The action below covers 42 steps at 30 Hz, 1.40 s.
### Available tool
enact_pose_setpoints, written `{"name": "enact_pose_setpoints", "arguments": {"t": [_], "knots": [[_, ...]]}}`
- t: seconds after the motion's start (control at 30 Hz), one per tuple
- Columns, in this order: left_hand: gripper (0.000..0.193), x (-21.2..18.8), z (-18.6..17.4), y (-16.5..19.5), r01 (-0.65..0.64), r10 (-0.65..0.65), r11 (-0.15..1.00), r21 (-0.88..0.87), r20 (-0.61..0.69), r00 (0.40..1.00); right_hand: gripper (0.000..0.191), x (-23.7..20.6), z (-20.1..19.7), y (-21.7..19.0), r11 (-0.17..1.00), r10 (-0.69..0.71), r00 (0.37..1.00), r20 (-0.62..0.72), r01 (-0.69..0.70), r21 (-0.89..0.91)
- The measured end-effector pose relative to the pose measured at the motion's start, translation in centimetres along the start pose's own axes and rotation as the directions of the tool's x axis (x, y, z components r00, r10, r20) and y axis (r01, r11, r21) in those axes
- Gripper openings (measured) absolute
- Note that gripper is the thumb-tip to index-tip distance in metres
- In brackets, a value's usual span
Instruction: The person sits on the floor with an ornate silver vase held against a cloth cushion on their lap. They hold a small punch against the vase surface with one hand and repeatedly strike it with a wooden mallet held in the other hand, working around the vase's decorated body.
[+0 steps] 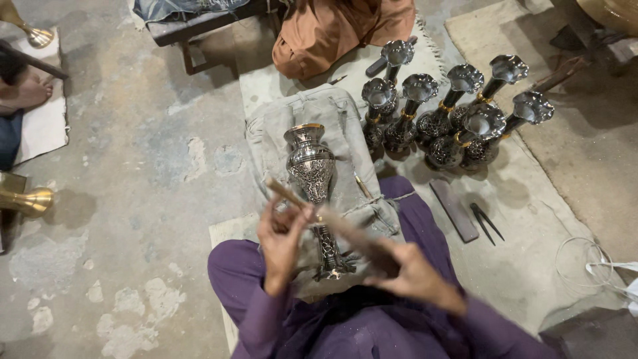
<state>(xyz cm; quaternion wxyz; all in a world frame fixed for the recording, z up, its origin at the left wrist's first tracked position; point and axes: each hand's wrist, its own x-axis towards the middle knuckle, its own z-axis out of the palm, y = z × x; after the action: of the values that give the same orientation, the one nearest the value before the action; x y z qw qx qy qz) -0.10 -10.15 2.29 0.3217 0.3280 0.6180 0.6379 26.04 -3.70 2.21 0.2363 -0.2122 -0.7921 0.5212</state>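
Note:
An engraved silver vase (311,166) with a gold rim lies on a grey cloth pad (332,116) over my lap, its foot towards me. My left hand (282,240) and my right hand (407,268) both grip a long thin stick-like tool (332,221) held slantwise just above the vase's stem. My right hand wraps the thicker dark end; my left hand pinches the pale upper end. Both hands are blurred.
Several finished dark engraved vases (446,113) stand on a mat (571,219) at upper right. A flat dark bar (454,209) and a pair of dividers (487,222) lie to my right. Brass pieces (28,199) and another person's foot (26,93) are at left.

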Motion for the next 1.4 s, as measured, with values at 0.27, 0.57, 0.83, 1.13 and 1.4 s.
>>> {"name": "enact_pose_setpoints", "arguments": {"t": [0.27,0.57,0.83,1.13,1.4], "knots": [[0.064,-5.1,3.3,-2.9,0.082,-0.131,0.888,-0.453,-0.078,0.988,0.053,-0.1,4.2,0.6,0.921,-0.111,0.993,-0.046,0.085,-0.381],[0.053,-5.1,4.0,-5.3,-0.170,0.115,0.920,-0.352,-0.172,0.978,0.062,-0.2,3.4,-1.6,0.799,-0.328,0.938,0.111,0.338,-0.497],[0.054,2.1,-1.9,-0.5,0.045,-0.058,0.991,0.125,0.104,0.993,0.034,0.6,-1.1,0.1,1.000,0.025,0.983,-0.180,-0.024,0.007],[0.051,7.5,-0.7,0.3,-0.424,0.343,0.904,0.060,0.493,0.800,0.041,2.5,-3.4,4.0,0.970,0.128,0.969,-0.209,-0.079,0.228],[0.052,8.0,-0.5,1.0,-0.420,0.307,0.905,0.075,0.569,0.763,0.065,5.8,-8.6,1.2,0.786,-0.093,0.943,-0.318,-0.126,-0.605]]}}
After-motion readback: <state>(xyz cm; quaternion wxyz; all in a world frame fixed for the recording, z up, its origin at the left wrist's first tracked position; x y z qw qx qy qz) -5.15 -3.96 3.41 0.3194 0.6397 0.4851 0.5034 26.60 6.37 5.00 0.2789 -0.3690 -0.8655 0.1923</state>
